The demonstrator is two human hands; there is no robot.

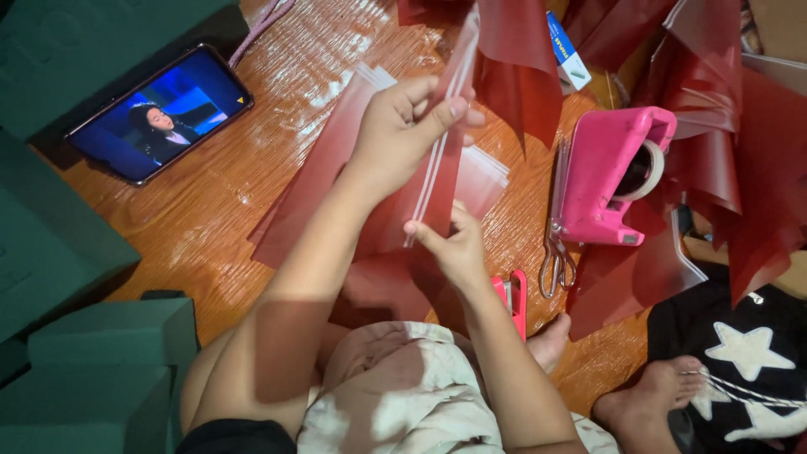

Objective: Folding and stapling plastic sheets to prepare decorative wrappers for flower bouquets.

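Looking down from the head camera, you get a person sitting on the floor with both hands up around a red see-through bag [437,181] that has a white zip strip along one edge. The left hand [403,134] is pinched shut on the upper part of that bag, fingers curled over the strip, thumb underneath. The right hand [454,248] has the lower end nipped between thumb and fingertips, so the bag hangs stretched between the two, tilted, just above the lap.

Package-wise, there's a small blue and white box [567,50] lying near the top edge, half tucked among loose red film sheets [714,126] that pile up over on the right. Under the hands sits a fanned stack of more red zip bags [319,168], flat on the floor.

The surface is a glossy orange-brown wood-look floor [202,210], pretty shiny under the light. Dark green foam blocks [92,361] crowd the left side. A phone [160,113] lies face up near them, screen lit and blue.

To the right of the hands stands a pink tape dispenser [605,172] with a roll of tape in it, scissors [555,261] touching its base, and a pink stapler [513,298] just beside the person's right forearm. Someone else's bare foot [647,395] and dark star-print clothing show at the bottom right.
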